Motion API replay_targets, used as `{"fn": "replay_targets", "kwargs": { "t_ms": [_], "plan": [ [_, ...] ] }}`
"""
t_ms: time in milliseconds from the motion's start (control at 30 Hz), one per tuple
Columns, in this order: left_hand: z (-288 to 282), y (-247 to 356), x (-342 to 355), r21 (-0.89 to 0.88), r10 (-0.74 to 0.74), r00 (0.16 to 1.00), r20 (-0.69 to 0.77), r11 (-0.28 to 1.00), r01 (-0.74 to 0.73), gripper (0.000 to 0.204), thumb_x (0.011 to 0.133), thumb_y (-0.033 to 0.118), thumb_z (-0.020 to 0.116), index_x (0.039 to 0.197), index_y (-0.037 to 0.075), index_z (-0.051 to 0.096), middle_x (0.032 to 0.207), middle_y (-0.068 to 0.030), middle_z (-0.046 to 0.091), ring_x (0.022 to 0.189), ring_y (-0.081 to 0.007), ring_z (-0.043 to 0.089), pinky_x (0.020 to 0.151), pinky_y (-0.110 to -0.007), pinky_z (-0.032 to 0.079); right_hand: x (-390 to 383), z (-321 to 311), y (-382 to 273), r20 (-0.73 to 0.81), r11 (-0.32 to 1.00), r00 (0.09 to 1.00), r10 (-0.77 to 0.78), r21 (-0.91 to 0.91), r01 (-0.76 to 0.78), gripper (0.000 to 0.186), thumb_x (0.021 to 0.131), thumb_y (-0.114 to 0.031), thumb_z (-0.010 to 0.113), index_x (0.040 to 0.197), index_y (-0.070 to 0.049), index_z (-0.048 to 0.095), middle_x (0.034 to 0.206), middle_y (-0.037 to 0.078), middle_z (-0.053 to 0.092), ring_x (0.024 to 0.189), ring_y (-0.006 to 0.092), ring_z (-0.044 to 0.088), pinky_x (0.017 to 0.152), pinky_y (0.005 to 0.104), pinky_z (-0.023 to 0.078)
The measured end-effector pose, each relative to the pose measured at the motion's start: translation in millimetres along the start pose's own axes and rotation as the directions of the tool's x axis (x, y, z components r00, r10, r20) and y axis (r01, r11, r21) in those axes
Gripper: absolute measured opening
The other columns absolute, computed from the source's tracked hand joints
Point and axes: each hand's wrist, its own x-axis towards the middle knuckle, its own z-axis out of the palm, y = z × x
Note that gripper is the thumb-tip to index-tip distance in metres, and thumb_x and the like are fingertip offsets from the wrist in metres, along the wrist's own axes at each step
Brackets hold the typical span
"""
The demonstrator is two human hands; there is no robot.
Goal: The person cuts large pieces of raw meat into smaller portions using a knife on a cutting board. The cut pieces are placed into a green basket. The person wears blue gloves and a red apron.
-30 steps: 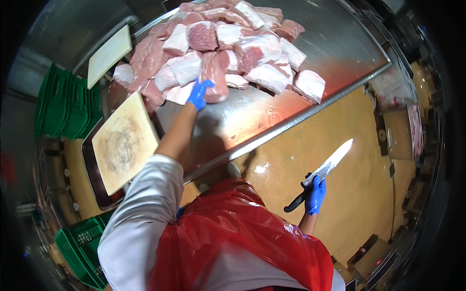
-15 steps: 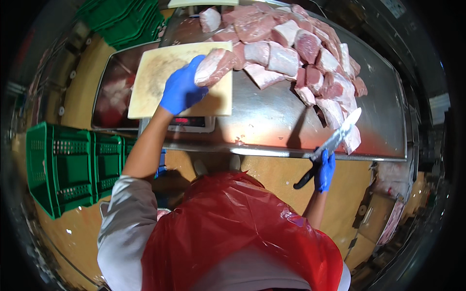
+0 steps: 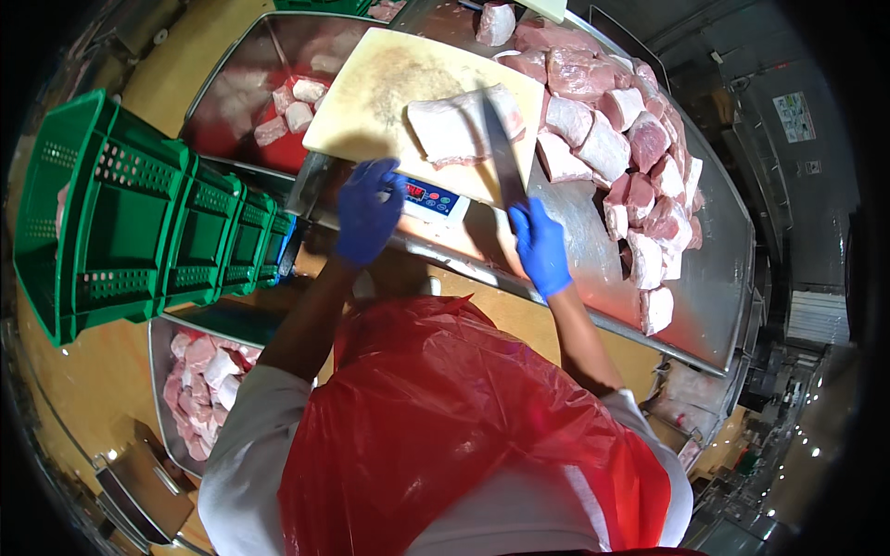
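Observation:
On the cream cutting board (image 3: 362, 88) lies a pale slab of meat (image 3: 450, 125), fat side up. My right hand (image 3: 540, 248), in a blue glove, is closed round the handle of a long knife (image 3: 503, 157). The blade points away from me and crosses over the slab's right end; whether it touches the meat I cannot tell. My left hand (image 3: 368, 211), gloved in blue too, hovers off the board's near edge beside the scale (image 3: 436, 199). Its fingers are loosely bent, with a gap by the thumb and nothing in them.
Many meat pieces (image 3: 603, 148) are heaped on the steel table (image 3: 691, 306) to the right. Behind the board's left side, a metal tub (image 3: 222, 116) holds several cut chunks. Green crates (image 3: 134, 222) stand at left, above a bin of meat (image 3: 156, 389).
The slab has gone from my left hand onto the board, and that hand has drawn back toward me. The knife has swung left over the slab. My view has turned and shifted left.

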Motion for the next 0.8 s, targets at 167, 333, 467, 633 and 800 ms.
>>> {"fn": "replay_targets", "kwargs": {
  "t_ms": [167,333,467,633,800],
  "plan": [
    [57,7,23,-0.162,-0.147,0.973,-0.177,0.980,0.118,0.023,0.076,0.010,0.082,0.090,-0.001,0.067,0.077,-0.0103,0.069,0.064,-0.0176,0.065,0.062,-0.033,0.054,94,42,-40,0.182,0.991,0.981,-0.070,-0.103,0.090,0.016,0.100,-0.018,0.058,0.106,-0.004,0.053,0.085,0.027,0.067,0.078,0.0483,0.064,0.063,0.0520,0.051],
    [72,2,26,-0.346,-0.299,0.954,-0.022,0.897,0.273,0.015,0.077,0.004,0.079,0.074,-0.001,0.066,0.064,-0.0062,0.065,0.059,-0.0080,0.059,0.058,-0.027,0.051,117,49,-37,0.318,0.973,0.943,-0.098,-0.167,0.157,0.020,0.100,-0.024,0.055,0.107,-0.006,0.050,0.084,0.026,0.067,0.076,0.0457,0.065,0.065,0.0526,0.051],
    [66,-1,14,-0.264,-0.230,0.972,-0.049,0.941,0.210,0.014,0.076,0.002,0.076,0.071,0.001,0.063,0.061,-0.0049,0.063,0.056,-0.0074,0.057,0.056,-0.027,0.050,79,4,1,0.531,0.915,0.846,-0.045,-0.318,0.249,0.024,0.101,-0.025,0.052,0.119,-0.010,0.048,0.086,0.024,0.067,0.076,0.0447,0.066,0.065,0.0532,0.051],
    [52,-10,11,-0.177,-0.128,0.987,-0.101,0.978,0.108,0.012,0.076,-0.003,0.071,0.069,0.003,0.062,0.059,-0.0051,0.060,0.053,-0.0093,0.056,0.055,-0.028,0.049,27,-94,65,0.595,0.727,0.795,0.116,-0.597,0.341,0.014,0.100,-0.021,0.051,0.110,-0.012,0.051,0.083,0.021,0.067,0.070,0.0416,0.067,0.058,0.0519,0.051],
    [17,5,18,-0.061,-0.122,0.990,-0.071,0.991,0.118,0.010,0.077,0.003,0.071,0.083,0.007,0.063,0.077,-0.0112,0.060,0.066,-0.0282,0.060,0.064,-0.038,0.051,25,-102,29,0.454,0.814,0.891,0.024,-0.526,0.247,0.014,0.099,-0.019,0.056,0.108,-0.009,0.054,0.084,0.018,0.068,0.071,0.0406,0.067,0.059,0.0498,0.052]
  ]
}}
